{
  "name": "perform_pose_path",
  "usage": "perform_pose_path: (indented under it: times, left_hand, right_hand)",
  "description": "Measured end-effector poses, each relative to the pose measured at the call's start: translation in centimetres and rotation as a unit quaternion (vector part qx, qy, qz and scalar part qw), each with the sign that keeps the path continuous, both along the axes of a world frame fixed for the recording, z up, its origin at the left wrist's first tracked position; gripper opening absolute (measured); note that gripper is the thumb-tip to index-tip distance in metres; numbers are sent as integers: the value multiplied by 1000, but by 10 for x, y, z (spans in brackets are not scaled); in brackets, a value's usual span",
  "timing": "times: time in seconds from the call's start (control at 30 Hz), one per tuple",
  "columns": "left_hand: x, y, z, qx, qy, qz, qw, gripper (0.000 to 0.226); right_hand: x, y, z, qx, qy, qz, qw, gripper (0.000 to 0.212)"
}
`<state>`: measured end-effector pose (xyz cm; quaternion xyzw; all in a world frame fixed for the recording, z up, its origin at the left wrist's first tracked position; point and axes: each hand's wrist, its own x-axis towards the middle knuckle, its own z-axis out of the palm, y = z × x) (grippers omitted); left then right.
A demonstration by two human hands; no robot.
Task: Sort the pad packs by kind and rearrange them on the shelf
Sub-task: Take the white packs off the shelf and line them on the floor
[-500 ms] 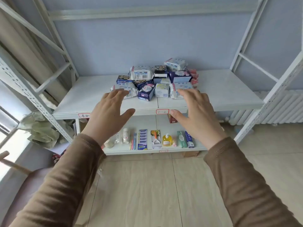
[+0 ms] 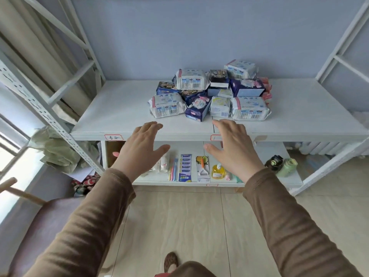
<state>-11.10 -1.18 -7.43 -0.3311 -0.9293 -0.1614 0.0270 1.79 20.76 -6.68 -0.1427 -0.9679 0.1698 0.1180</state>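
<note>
Both grips released, nothing held: left hand point(image 2: 139, 148) and right hand point(image 2: 233, 146) stretched forward with fingers spread and relaxed, palms down, fingertips over the front edge of the shelf point(image 2: 111, 112), short of the heap and apart from it. Brown sleeves down to the wrists.

Pad packs point(image 2: 209, 92) heaped in a loose pile toward the back and right of centre on the white shelf. At the front left of the heap, a white pack with blue print and a barcode point(image 2: 166, 105); beside it a dark blue pack point(image 2: 197, 107) tilted against its neighbours; next a small pale pack point(image 2: 219, 106); at the front right another white pack point(image 2: 250, 107). Higher up, two more white packs point(image 2: 191, 78), point(image 2: 240, 68), a black box point(image 2: 219, 77) and a purple pack point(image 2: 246, 86). Pink packs point(image 2: 266, 88) at the right edge of the heap, mostly hidden.

On the lower shelf point(image 2: 269, 152), toothbrushes point(image 2: 173, 168), a blue card of small items point(image 2: 185, 166), a yellow bottle point(image 2: 218, 171) and a green jar point(image 2: 287, 166). Red-bordered labels point(image 2: 113, 137) stuck on the shelf's front edge.
</note>
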Motion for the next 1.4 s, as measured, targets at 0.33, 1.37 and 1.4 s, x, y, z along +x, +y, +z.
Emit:
perform_pose_path:
  times: [0.33, 1.37, 1.4]
  left_hand:
    - [-103, 24, -40, -6, -75, -30, 997, 65]
    - [-397, 135, -113, -29, -252, 62, 965, 83]
    - [-403, 136, -115, -38, -272, 52, 960, 88]
  right_hand:
    - [-80, 19, -26, -31, -44, -36, 998, 67]
    - [-299, 153, -71, -27, -57, -51, 997, 35]
    - [-300, 154, -72, -28, -54, -53, 997, 33]
